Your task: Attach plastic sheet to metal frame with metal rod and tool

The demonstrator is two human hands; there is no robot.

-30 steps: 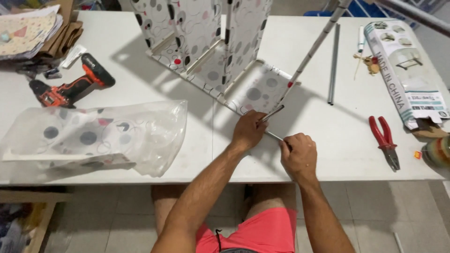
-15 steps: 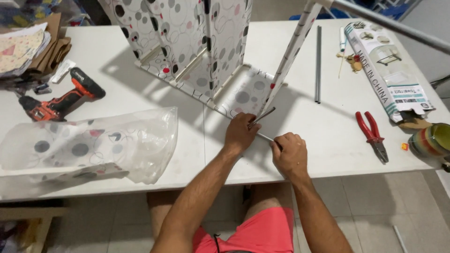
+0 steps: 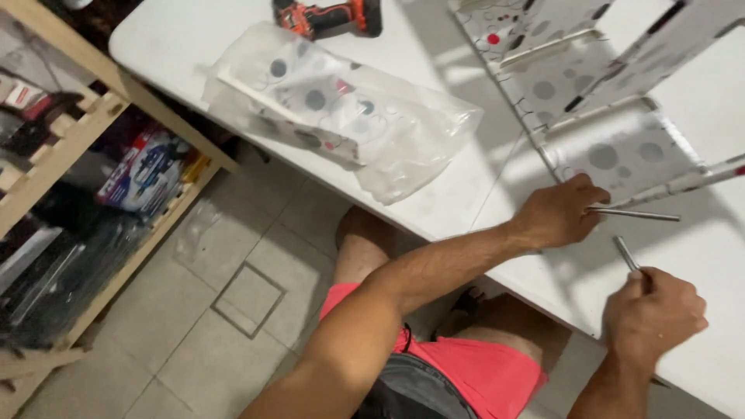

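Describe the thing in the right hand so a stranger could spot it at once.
On the white table, near its front edge, the right hand grips a short thin metal rod. Unlike the longer rod at the left hand, it points up, away from the polka-dot fabric frame.

Drill [image 3: 330, 15] and dotted frame [image 3: 605, 85] cut off

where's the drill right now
In the head view the orange and black drill lies at the top edge on the white table, just above the clear plastic bag.

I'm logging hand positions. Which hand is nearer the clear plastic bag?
Left. The left hand lies just right of the plastic bag; the right hand sits farther right, nearer the table edge.
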